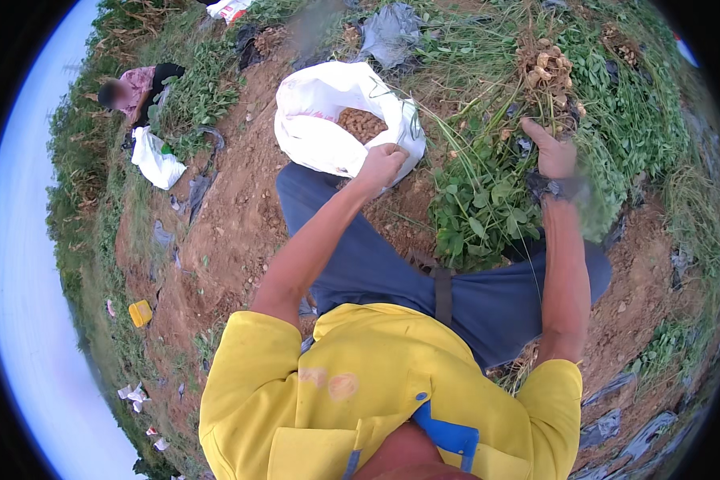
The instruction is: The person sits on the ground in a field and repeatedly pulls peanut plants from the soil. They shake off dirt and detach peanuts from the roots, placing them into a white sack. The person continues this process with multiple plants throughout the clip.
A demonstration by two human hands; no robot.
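My left hand [385, 165] is over the near rim of a white woven sack [312, 144], its fingers curled together; whether they pinch the rim or hold something small is hidden. Peanuts in their shells [362, 125] lie inside the sack, which stands by my left knee. My right hand [555, 147], with dark material wrapped at the wrist, grips a bunch of uprooted peanut plants by the stems, below the roots. Clusters of peanut pods [547, 67] hang on those roots just beyond the fingers. The leafy tops [480, 210] spread between my knees.
More uprooted plants [648, 120] lie at the right, and torn plastic film [390, 36] beyond the sack. At the far left a person [135, 90] is by another white bag [156, 162]. A yellow container [140, 313] sits on the reddish soil [228, 210].
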